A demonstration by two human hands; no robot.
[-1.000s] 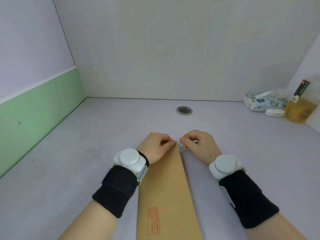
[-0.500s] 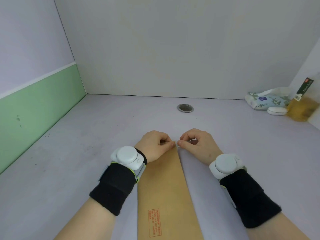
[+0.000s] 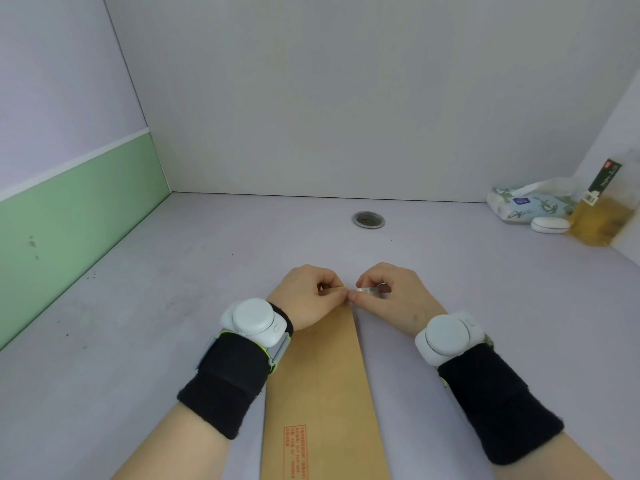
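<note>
A long brown paper envelope with a small red printed block lies lengthwise on the pale desk, running from the near edge up to my hands. My left hand pinches the envelope's far end between curled fingers and thumb. Right beside it, my right hand pinches a thin shiny strip at the envelope's far right corner. The fingertips of both hands almost touch. Each wrist carries a white round device on a black band.
A round metal cable hole sits in the desk behind my hands. At the back right stand a tissue pack, a white oval case and a bottle of yellow liquid. Walls close in on the left, the back and the right.
Both hands have stayed at the envelope's far end, and their fingertips have closed together. The shiny strip shows more plainly in my right hand now.
</note>
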